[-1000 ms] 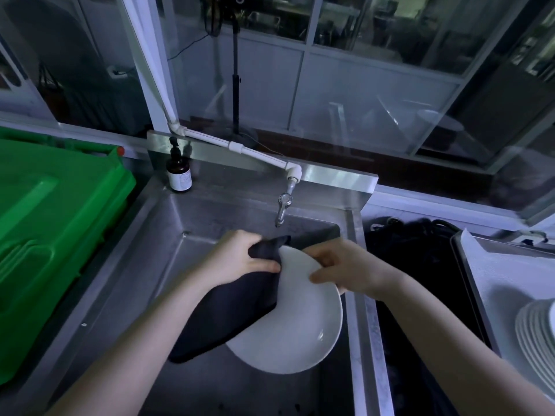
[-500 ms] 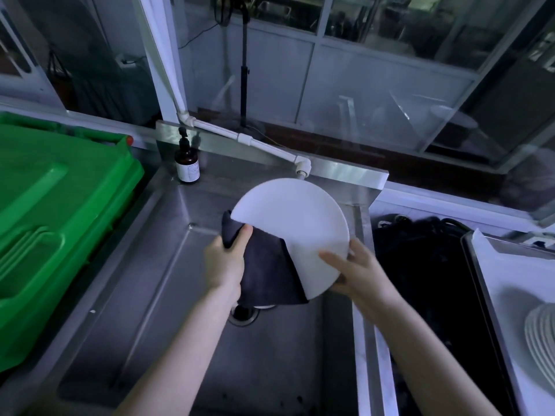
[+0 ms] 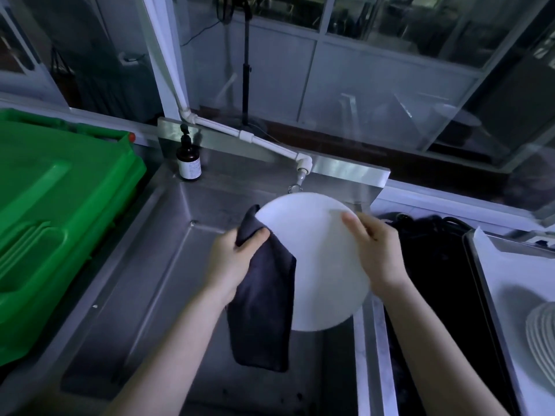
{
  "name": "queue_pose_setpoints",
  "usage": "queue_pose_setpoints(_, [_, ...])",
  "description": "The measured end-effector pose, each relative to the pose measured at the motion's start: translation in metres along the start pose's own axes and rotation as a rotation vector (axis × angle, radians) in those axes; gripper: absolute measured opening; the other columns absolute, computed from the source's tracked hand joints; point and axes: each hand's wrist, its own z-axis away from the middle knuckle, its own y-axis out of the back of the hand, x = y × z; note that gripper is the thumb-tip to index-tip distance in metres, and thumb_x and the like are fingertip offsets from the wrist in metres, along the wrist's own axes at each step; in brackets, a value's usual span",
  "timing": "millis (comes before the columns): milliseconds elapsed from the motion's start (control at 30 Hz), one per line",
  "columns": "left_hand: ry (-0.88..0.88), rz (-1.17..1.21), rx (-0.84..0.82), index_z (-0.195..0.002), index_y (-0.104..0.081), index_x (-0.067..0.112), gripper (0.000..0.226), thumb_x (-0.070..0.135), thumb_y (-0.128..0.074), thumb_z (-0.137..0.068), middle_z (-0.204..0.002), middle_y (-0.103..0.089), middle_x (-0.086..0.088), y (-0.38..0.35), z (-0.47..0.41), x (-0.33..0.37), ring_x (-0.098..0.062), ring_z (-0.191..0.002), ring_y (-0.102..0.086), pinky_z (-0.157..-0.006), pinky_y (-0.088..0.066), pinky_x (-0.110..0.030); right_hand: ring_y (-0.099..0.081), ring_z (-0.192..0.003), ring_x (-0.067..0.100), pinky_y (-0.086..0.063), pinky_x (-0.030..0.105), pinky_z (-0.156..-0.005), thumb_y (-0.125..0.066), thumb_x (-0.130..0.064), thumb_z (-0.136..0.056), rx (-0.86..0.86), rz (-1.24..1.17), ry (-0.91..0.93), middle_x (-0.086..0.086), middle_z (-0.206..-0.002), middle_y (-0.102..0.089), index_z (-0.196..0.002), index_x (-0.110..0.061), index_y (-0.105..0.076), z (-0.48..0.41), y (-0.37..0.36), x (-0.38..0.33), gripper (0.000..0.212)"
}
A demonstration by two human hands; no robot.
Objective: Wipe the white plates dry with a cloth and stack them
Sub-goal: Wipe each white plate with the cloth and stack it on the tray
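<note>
While over the sink (image 3: pixel 168 265), left hand (image 3: pixel 231 262) grasping cloth (image 3: pixel 264 298), right hand (image 3: pixel 378 256) grasping plate (image 3: pixel 321 265).

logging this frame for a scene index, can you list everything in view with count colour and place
plate: one, white, held over the sink between both hands
cloth: one, dark, against the plate's left edge, hanging down
sink: one, steel, centre
tap: one, white pipe with metal spout, behind the plate
pump bottle: one, dark brown with pale label, sink's back left corner
bin: one, green, left of the sink
plate stack: one stack, white, far right, count unclear
tray: one, pale, under the stack
left hand: gripping the cloth
right hand: on the plate's right rim
</note>
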Motion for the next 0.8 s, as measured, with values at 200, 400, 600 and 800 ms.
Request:
queue_pose_setpoints(200, [-0.023, -0.105, -0.096, -0.081, -0.07, 0.015, 0.015, 0.028, -0.078, -0.083, -0.072, -0.073, 0.012, 0.01, -0.013, 0.002, -0.002, -0.074, -0.068, -0.064, -0.052, -0.016, -0.029, -0.055, 0.008, -0.024, 0.03, -0.053, -0.06, -0.032, -0.098, -0.082, 0.094, 0.006, -0.006, -0.056, -0.033, -0.062, -0.007, -0.039, 0.011, -0.007, 0.001, 0.049])
queue_pose_setpoints(400, [-0.214, -0.405, -0.34, -0.073, -0.061, 0.003, 0.035, 0.03, -0.081, -0.079, -0.065, -0.054, 0.004, 0.008, -0.021, 0.026, -0.003, -0.062, -0.046, -0.058, -0.034, -0.025, -0.025, -0.052, 0.006, -0.021, 0.024, -0.05, -0.062, -0.037, -0.096, -0.337, 0.242, 0.218, -0.01, -0.054, -0.027, -0.056, -0.017, -0.036, -0.002, -0.008, -0.027, 0.051])
queue_pose_setpoints(600, [0.287, 0.159, 0.332, -0.073, -0.063, 0.023, 0.031, 0.051, -0.072, -0.082, -0.075, -0.067, 0.005, -0.02, -0.002, -0.002, -0.021, -0.077, -0.067, -0.063, -0.05, -0.033, -0.031, -0.056, 0.006, -0.029, 0.027, -0.053, -0.057, -0.034, -0.099, 0.385, -0.165, -0.166, -0.008, -0.055, -0.037, -0.063, -0.008, -0.048, 0.008, -0.034, -0.016, 0.045])
queue_pose_setpoints(800, [0.275, 0.304, 0.368, -0.073, -0.067, 0.024, 0.024, 0.046, -0.074, -0.082, -0.077, -0.072, 0.005, -0.017, -0.003, -0.003, -0.019, -0.078, -0.069, -0.07, -0.056, -0.034, -0.055, -0.067, 0.007, -0.045, 0.029, -0.064, -0.063, -0.034, -0.095, 0.165, -0.196, -0.185, -0.014, -0.072, -0.062, -0.081, -0.028, -0.06, 0.021, -0.032, 0.0, 0.015])
